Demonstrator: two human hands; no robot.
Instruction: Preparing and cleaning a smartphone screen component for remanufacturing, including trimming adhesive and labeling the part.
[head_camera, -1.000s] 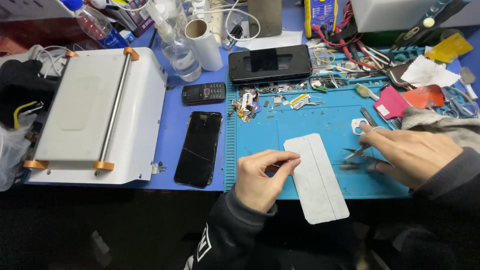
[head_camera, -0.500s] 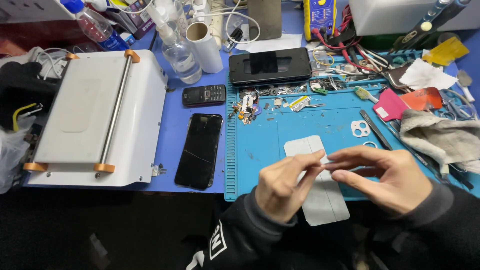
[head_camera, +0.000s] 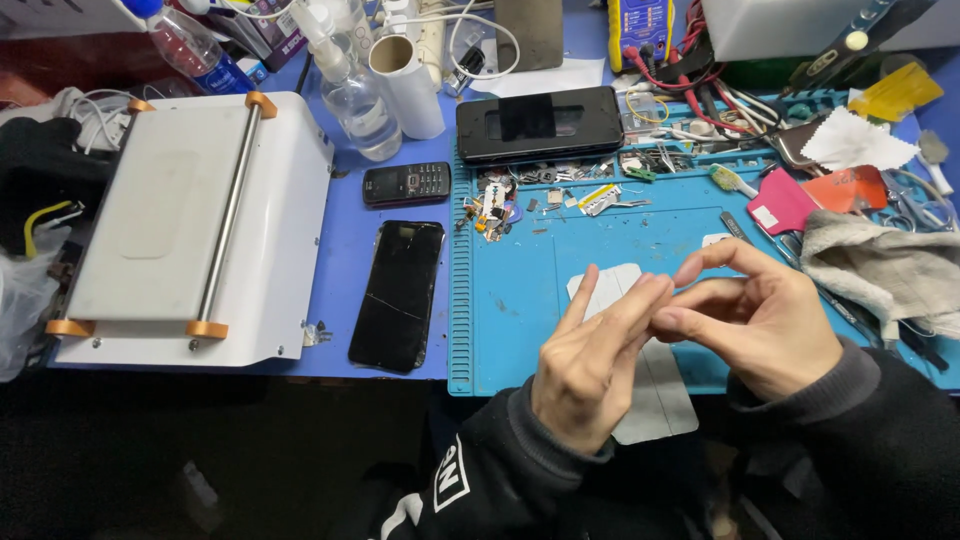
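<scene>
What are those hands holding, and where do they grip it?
It cannot be told: the left hand and right hand meet fingertip to fingertip above the white panel, showing nothing between them.

One head-worn camera looks steeply down, close over the blue mat (head_camera: 560, 300) at the bench's near edge.

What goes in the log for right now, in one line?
left hand | fingertips meet right hand | above white sheet on blue mat
</scene>
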